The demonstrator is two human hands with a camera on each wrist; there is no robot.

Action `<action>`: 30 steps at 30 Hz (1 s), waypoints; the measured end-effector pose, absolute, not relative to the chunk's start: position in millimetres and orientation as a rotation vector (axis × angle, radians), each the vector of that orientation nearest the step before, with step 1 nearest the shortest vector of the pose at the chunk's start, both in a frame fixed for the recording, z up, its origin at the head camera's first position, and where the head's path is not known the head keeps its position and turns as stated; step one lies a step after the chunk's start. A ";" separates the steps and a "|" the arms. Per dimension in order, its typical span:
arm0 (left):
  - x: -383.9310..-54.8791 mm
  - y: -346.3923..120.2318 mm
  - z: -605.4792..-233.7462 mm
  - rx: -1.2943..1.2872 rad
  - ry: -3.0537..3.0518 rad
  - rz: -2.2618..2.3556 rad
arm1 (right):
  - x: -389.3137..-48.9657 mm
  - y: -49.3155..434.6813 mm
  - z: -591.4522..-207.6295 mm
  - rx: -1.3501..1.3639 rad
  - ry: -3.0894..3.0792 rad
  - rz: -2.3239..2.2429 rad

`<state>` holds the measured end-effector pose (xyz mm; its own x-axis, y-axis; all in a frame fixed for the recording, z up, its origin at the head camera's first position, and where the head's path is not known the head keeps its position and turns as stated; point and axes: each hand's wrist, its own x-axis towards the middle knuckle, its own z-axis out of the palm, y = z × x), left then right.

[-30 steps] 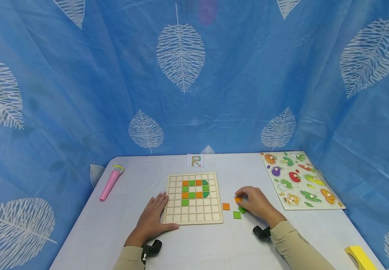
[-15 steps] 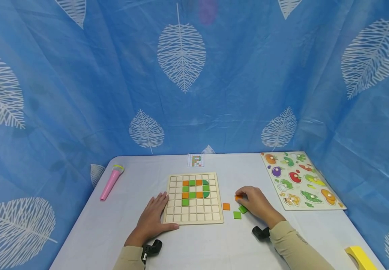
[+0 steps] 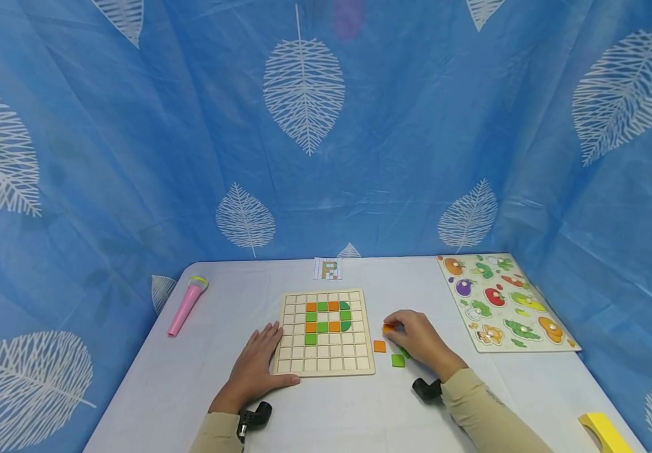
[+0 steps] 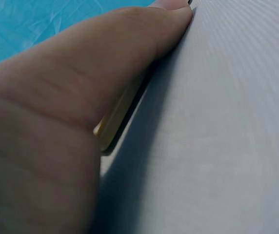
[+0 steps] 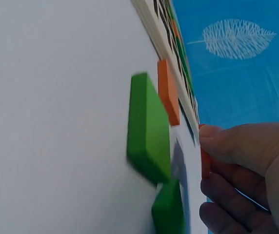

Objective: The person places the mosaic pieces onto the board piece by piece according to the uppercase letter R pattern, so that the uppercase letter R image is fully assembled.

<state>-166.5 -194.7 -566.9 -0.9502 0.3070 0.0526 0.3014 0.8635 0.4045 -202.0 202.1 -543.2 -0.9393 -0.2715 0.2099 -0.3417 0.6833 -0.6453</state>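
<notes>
My right hand (image 3: pixel 419 336) pinches an orange square tile (image 5: pixel 205 163) between thumb and fingers, just right of the wooden grid board (image 3: pixel 339 362). My left hand (image 3: pixel 254 365) lies with fingers straight along the board's left edge, thumb (image 4: pixel 144 29) stretched along its front corner. Orange and green tiles on the board form a P-like shape, with rounded green pieces (image 3: pixel 344 326) at its right side. Beside the board lie a loose orange tile (image 3: pixel 379 346) and a green tile (image 3: pixel 398 360). A second green tile (image 5: pixel 170 209) is partly hidden by my right hand in the head view.
A small pattern card (image 3: pixel 327 268) lies behind the board. At the left is a pink toy microphone (image 3: pixel 185 309); at the right, a vegetable puzzle board (image 3: pixel 475 336). A yellow arched block (image 3: pixel 605 433) sits near the front right edge. Blue leaf-print cloth (image 3: pixel 382 157) hangs behind the table.
My right hand has moved a little left toward the board, carrying the orange tile away from the loose green ones. The left hand stays where it was.
</notes>
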 end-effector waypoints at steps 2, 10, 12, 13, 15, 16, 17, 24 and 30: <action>-166.7 -194.9 -567.7 0.495 3.022 0.652 | -202.3 196.4 -541.3 0.495 -2.804 1.124; -167.5 -194.9 -568.3 0.503 3.025 0.649 | -202.6 170.5 -537.7 0.543 -2.790 1.148; -167.8 -195.0 -568.7 0.505 3.030 0.654 | -202.1 164.0 -537.4 0.584 -2.779 1.139; -168.0 -195.0 -569.0 0.505 3.033 0.656 | -202.0 160.9 -537.3 0.610 -2.773 1.138; -168.1 -194.9 -569.2 0.501 3.032 0.652 | -201.0 154.5 -537.5 0.664 -2.752 1.123; -168.0 -194.9 -569.0 0.501 3.033 0.652 | -200.3 151.2 -537.4 0.687 -2.746 1.121; -167.9 -194.9 -568.9 0.502 3.033 0.653 | -199.6 148.0 -537.3 0.710 -2.742 1.122; -168.1 -195.1 -567.9 0.511 3.025 0.645 | -196.0 125.7 -535.9 0.827 -2.724 1.117; -168.9 -195.8 -568.2 0.507 3.023 0.641 | -193.4 107.1 -537.9 0.874 -2.740 1.118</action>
<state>-168.9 -195.8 -568.2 -0.9475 0.3148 0.0563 0.3105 0.8638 0.3966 -193.4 107.1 -537.9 -0.8380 -0.4824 0.2550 -0.5231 0.5771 -0.6271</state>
